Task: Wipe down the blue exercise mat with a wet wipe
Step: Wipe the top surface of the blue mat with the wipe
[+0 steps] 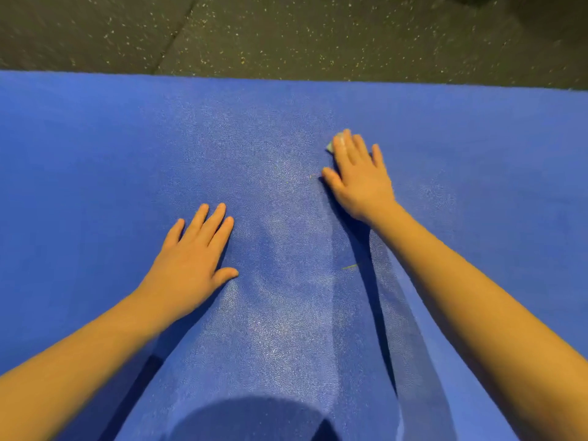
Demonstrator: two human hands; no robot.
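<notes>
1. Nearest me, a rounded shadow falls on the textured blue foam exercise mat (95, 138), which lies flat on the dark speckled rubber floor (286, 33) and fills most of my view.
2. My left hand (194, 259) lies palm-down on the mat, fingers straight, holding nothing.
3. My right hand (359, 176) is flat too, further out, with straight fingers pressing a small pale folded wet wipe (331, 145) onto the mat. Only a corner shows past the fingertips.
4. I judge the wipe thin, limp and damp. It would likely bunch or slip under light pressure, so I would keep my fingers over its middle rather than pinch an edge.
5. The mat looks soft, light and grippy. A hard stroke might ripple it, so the left palm is worth keeping down as a brace.
6. A thin greenish strand (350, 266) lies beside my right forearm and needs a pass.
</notes>
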